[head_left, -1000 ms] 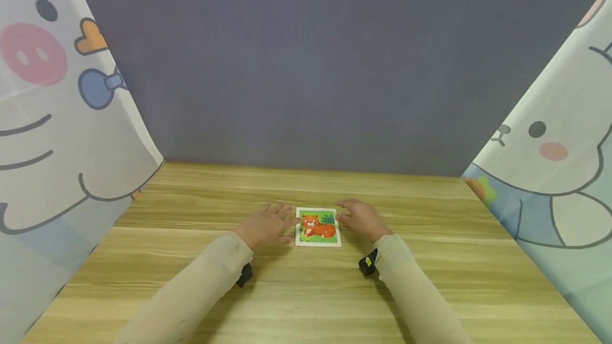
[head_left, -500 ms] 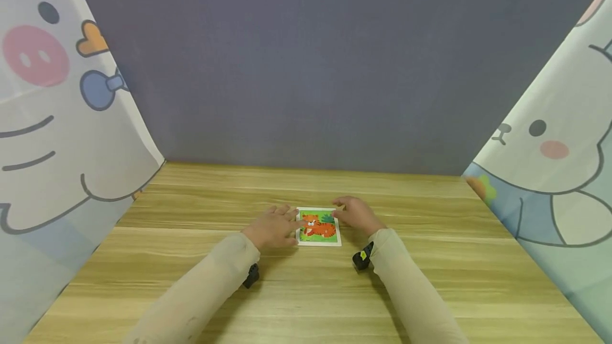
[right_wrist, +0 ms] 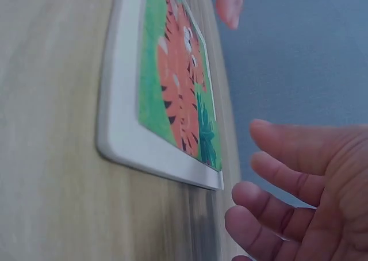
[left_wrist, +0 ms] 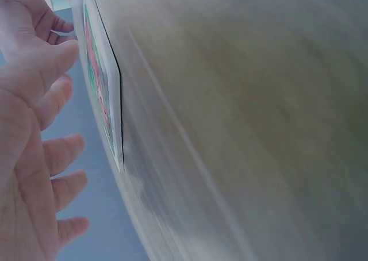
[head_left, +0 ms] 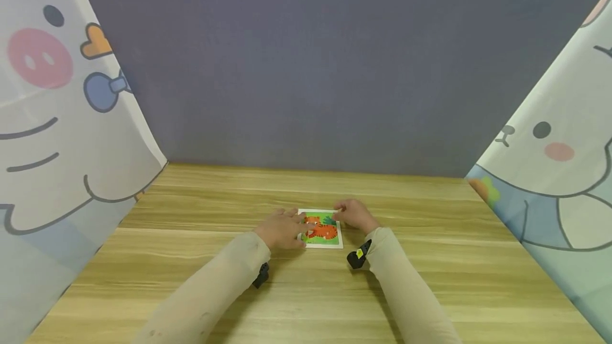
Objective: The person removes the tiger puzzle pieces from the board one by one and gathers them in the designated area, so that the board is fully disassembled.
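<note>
On the wooden table lies a flat, white-framed square board point(head_left: 321, 240) with a picture of an orange tiger on green. My left hand point(head_left: 281, 230) reaches over its left side with fingers spread. In the left wrist view, the left hand's point(left_wrist: 29, 152) thumb and fingers stand apart from the board point(left_wrist: 117, 108). At the board's far right corner is my right hand point(head_left: 356, 215), fingers slightly bent. The right wrist view shows that right hand point(right_wrist: 310, 186) beside the board point(right_wrist: 129, 123), with nothing held; a left fingertip point(right_wrist: 232, 8) hovers above.
A wooden tabletop point(head_left: 306, 296) surrounds the board. Behind it rises a grey panel point(head_left: 306, 68). Cloths with cartoon animals hang at the left point(head_left: 43, 137) and right point(head_left: 569, 174). A small black wrist camera point(head_left: 357, 257) sits under the right sleeve.
My left hand has moved right, from beside the board to over its left side. The right hand has shifted slightly left to the far right corner. The board looks nearly unmoved.
</note>
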Motion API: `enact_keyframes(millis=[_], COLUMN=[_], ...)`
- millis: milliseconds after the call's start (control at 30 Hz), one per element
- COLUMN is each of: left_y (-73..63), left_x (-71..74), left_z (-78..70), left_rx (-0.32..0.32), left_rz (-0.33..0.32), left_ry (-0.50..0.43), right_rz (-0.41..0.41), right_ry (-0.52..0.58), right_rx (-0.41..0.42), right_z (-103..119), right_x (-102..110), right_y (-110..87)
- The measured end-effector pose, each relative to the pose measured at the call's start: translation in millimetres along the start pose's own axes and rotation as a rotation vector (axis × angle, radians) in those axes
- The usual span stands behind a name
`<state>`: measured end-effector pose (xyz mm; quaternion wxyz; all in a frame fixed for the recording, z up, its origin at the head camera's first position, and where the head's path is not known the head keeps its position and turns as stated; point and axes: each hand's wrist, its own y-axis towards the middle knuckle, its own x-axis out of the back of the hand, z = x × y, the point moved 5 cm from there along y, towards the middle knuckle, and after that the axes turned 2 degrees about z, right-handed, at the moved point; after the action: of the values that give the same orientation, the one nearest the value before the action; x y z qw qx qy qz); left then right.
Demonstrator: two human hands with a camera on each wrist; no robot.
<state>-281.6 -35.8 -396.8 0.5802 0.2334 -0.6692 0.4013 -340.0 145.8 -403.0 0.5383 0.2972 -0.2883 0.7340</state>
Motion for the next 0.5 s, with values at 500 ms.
enact_keyframes(millis=[500], left_y=[11.9], left_x=[-3.7], left_z=[-3.9], left_rx=[0.029], left_rz=[0.051], left_ry=[-0.018], right_rz=[0.040], right_ry=[-0.089], right_rx=[0.009], right_z=[5.9], right_x=[-6.0], right_y=[3.4])
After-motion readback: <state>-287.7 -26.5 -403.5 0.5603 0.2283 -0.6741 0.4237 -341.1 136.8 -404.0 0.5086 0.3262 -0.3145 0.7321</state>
